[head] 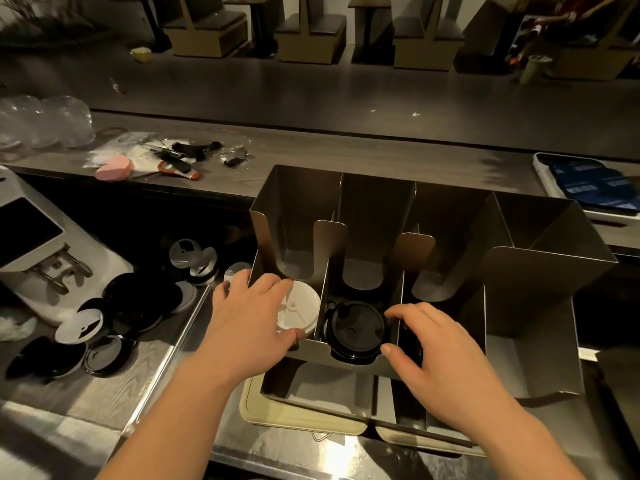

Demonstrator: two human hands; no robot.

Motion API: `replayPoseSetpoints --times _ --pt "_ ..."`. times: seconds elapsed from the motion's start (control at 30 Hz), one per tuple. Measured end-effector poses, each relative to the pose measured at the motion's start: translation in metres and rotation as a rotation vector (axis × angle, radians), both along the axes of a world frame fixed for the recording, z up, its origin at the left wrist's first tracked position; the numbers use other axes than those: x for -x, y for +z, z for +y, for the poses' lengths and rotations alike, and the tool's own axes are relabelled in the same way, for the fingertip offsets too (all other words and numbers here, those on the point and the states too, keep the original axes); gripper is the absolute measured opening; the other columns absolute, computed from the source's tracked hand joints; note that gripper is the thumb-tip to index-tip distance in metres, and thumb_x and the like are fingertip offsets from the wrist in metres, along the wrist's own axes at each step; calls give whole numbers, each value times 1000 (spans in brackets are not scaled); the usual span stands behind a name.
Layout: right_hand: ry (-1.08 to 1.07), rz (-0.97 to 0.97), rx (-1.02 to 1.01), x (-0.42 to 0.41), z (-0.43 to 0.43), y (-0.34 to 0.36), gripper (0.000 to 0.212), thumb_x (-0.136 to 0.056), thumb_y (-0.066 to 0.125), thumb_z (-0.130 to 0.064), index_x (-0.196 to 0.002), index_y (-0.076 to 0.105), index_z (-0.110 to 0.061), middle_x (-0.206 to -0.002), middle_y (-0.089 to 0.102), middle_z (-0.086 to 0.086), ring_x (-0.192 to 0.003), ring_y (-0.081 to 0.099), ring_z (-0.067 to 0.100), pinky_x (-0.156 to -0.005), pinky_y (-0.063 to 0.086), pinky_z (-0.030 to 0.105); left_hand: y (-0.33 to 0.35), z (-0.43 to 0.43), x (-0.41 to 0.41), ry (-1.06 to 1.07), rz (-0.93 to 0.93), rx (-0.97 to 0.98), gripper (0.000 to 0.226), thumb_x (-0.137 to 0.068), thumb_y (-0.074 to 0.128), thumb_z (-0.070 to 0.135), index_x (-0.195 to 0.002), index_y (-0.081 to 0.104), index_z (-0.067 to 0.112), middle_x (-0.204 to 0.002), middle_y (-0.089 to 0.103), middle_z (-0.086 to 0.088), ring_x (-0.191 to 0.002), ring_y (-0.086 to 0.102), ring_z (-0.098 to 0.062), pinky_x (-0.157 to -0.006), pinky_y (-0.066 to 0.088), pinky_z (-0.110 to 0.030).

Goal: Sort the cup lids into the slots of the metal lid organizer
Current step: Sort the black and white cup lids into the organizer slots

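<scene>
The metal lid organizer (pixel 540 271) stands in front of me with several upright slots. My left hand (pixel 249 317) holds a white lid (pixel 301 310) at the mouth of the leftmost front slot, thumb under its near edge. My right hand (pixel 429 344) grips a black lid (pixel 353 329) in the slot beside it, fingers on its right rim and thumb at the front. A loose pile of black lids (pixel 138 306) and white lids (pixel 78 327) lies on the counter to the left.
A white machine (pixel 38 237) sits at far left. Small clutter and a pink item (pixel 114 167) lie on the raised ledge behind. Cream trays (pixel 294 417) sit under the organizer. A tray of blue packets (pixel 595 185) is at right.
</scene>
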State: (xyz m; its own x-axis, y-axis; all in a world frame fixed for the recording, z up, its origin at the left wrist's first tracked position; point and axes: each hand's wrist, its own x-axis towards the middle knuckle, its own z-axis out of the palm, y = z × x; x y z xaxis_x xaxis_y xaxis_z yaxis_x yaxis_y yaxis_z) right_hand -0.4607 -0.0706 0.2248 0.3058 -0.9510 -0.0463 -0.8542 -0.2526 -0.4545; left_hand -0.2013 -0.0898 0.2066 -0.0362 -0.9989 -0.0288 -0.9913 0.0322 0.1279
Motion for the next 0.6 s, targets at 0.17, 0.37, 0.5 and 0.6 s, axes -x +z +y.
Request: replayPoseSetpoints --times 0.17,0.37,0.5,0.6 --pt "-34 32 100 -6 -1 6 43 -89 64 -44 -130 52 -36 -100 48 -27 -103 49 3 -92 44 25 8 -8 3 38 0 -94 73 -81 70 57 -144 36 40 -148 44 15 -146 28 -25 -119 11 -62" --pt "-57 -247 398 -41 2 30 14 -82 72 -22 -94 67 -26 -75 54 -20 -75 54 1 -65 44 18 1 8 -19 -53 165 35 65 -84 72 45 -141 41 44 -152 35 22 -151 10 -19 -122 -1 -55" --pt "110 -337 347 -98 -6 36 5 -87 63 -29 -89 67 -26 -79 61 -16 -77 57 5 -64 52 28 -2 28 -49 -140 373 264 40 -85 74 38 -122 62 35 -131 56 22 -136 37 -8 -119 27 -37" --pt "262 -382 300 -150 -13 34 4 -89 62 -27 -89 66 -26 -79 61 -16 -77 58 7 -65 51 30 8 43 -83 -69 578 372 20 -84 75 26 -103 70 27 -104 64 21 -109 54 -4 -95 43 -23"
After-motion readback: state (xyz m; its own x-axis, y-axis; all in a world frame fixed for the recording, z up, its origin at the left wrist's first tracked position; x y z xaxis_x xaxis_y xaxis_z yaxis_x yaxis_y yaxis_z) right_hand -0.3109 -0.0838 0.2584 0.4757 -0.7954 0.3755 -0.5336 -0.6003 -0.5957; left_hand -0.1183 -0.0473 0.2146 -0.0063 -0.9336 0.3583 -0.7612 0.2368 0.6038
